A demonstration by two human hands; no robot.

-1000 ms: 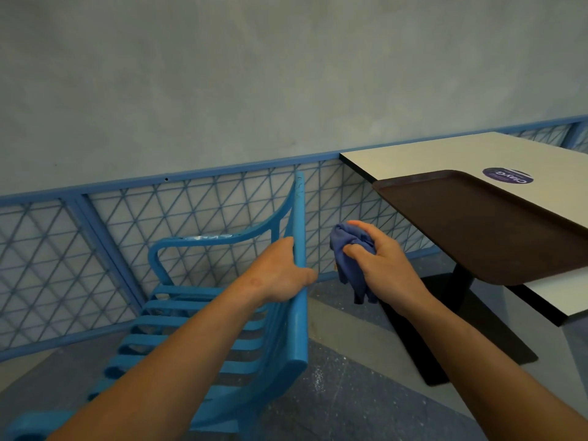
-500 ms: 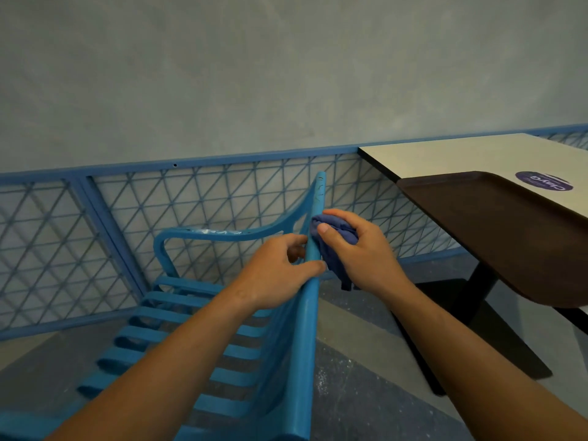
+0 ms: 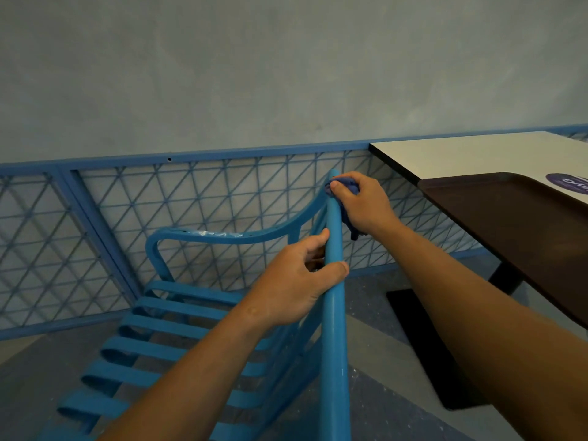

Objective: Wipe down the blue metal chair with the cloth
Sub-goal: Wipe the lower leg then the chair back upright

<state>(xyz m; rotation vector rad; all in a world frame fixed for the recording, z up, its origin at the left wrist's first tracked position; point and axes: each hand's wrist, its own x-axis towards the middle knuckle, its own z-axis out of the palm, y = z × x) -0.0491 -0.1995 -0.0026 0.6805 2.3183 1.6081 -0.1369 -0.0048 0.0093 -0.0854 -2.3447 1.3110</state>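
The blue metal chair (image 3: 178, 342) stands below me with its slatted seat to the left and its top back rail running up the middle of the view. My left hand (image 3: 302, 278) grips that rail, thumb over the top and fingers behind. Further along, at the rail's far end, my right hand (image 3: 359, 202) holds a bunched dark blue cloth (image 3: 342, 183) and presses it against the rail. A tail of the cloth hangs under my right wrist.
A blue wire-mesh fence (image 3: 159, 211) runs along the grey wall behind the chair. To the right stands a white table (image 3: 461, 154) with a brown tray (image 3: 509, 224) overhanging its edge and a black base (image 3: 420, 345) on the floor.
My right hand brought the cloth from beside the chair onto the back rail, then slid it up to the rail's far end. My left hand kept its grip on the rail.
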